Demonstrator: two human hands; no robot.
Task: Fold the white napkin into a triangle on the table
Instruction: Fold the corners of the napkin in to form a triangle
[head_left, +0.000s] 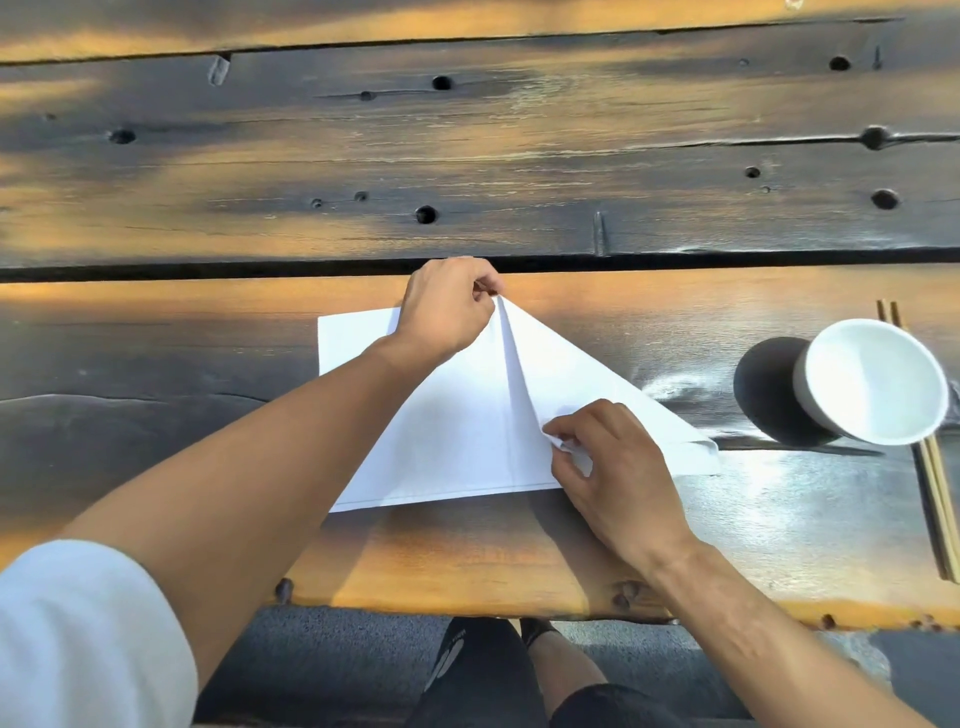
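Napkin (457, 415) on table (467, 551) | left hand (447, 306) pinches far corner | right hand (613, 462) pinches near flap

Wood table (467, 156) w/ napkin (457, 436), bowl (878, 384), chopsticks (940, 499).

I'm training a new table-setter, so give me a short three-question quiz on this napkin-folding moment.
1. True or false: the left hand pinches the far tip of the white napkin.
2. What lies under the white bowl? A) a spoon B) wooden chopsticks C) a plate
3. What does the right hand pinch?

Key: 1 true; 2 B; 3 a napkin edge near the front.
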